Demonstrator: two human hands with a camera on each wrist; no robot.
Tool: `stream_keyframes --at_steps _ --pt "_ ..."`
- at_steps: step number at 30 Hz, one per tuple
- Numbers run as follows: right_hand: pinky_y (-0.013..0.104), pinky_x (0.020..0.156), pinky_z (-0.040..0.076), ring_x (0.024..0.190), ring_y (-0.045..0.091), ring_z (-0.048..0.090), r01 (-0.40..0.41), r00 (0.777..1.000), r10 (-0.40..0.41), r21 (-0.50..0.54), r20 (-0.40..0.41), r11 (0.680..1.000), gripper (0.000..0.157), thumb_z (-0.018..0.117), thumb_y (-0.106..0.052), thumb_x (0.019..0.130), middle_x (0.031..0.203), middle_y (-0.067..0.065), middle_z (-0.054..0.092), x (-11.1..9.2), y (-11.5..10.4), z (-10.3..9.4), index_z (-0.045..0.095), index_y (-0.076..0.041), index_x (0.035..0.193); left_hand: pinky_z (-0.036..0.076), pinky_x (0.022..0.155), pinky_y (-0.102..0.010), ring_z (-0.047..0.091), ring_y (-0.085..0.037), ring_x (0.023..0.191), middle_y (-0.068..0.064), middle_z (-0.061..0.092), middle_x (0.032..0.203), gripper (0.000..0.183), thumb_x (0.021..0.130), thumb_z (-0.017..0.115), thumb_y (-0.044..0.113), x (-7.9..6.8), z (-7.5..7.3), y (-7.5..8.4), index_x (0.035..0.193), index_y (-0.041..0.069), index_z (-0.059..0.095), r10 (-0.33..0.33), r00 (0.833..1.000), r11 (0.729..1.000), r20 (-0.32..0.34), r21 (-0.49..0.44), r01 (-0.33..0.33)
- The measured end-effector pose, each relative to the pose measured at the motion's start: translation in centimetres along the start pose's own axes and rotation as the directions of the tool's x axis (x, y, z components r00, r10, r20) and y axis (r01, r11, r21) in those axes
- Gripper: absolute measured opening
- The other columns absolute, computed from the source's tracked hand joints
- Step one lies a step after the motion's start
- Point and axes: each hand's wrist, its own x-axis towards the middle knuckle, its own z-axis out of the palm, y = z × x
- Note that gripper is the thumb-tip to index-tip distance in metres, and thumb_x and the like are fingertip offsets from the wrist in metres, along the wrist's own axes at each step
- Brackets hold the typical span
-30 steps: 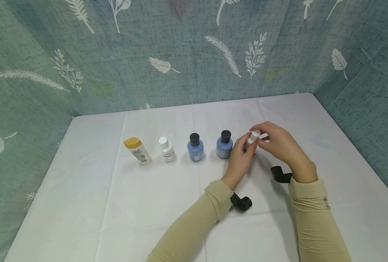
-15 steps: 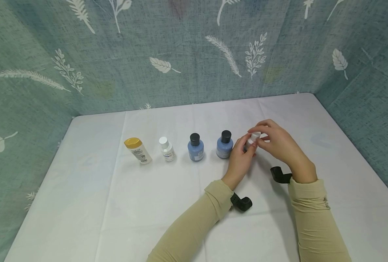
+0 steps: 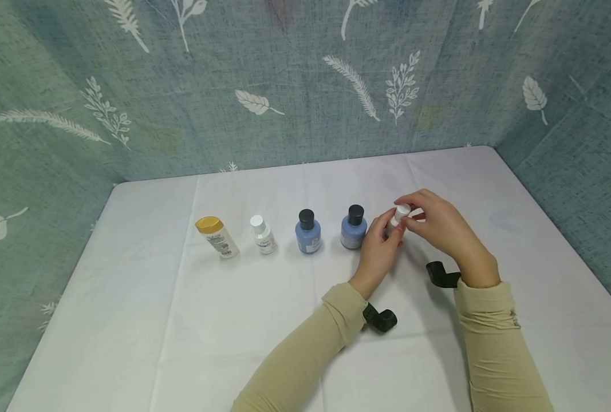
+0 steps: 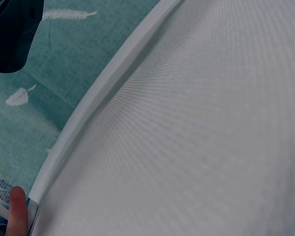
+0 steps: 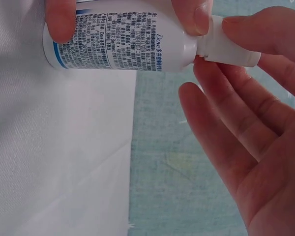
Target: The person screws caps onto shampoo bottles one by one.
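My left hand [image 3: 376, 257] grips a small white bottle [image 5: 132, 42] that stands upright at the right end of a row. In the right wrist view, its side carries dense print and the word Dove. Thumb and fingers of my right hand [image 3: 441, 232] pinch the white cap [image 5: 231, 46], and a bit of the neck shows beside it. The little finger of that hand is apart from the bottle. Only one left fingertip [image 4: 17, 209] and a corner of the bottle appear in the left wrist view. Close left of my left hand stands a blue bottle with a black cap [image 3: 354, 228].
Further left stand another blue bottle [image 3: 308, 232], a small white bottle [image 3: 263, 236] and a white bottle with a yellow cap [image 3: 217, 237]. A white cloth [image 3: 233, 332] covers the table. A green leaf-patterned curtain [image 3: 295, 91] hangs behind and at both sides.
My right fingers moved over the cap half a second ago, covering more of it, and are now back, with the cap showing again. The left hand and the other bottles stayed still.
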Motion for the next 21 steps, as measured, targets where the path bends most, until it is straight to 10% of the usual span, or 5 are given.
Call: stream_keyframes --at_steps 21 --pt "0.040 0.079 0.046 0.094 0.022 0.053 -0.061 0.998 0.061 -0.025 -0.014 0.998 0.031 0.064 -0.014 0.082 0.105 0.005 0.055 0.13 -0.07 0.30 0.057 -0.008 0.112 0.050 0.067 -0.021 0.060 -0.011 0.071 0.007 0.051 0.110 0.037 0.090 0.054 0.020 0.05 0.02 -0.16 0.126 0.020 0.050 0.025 1.000 0.999 -0.006 0.033 -0.025"
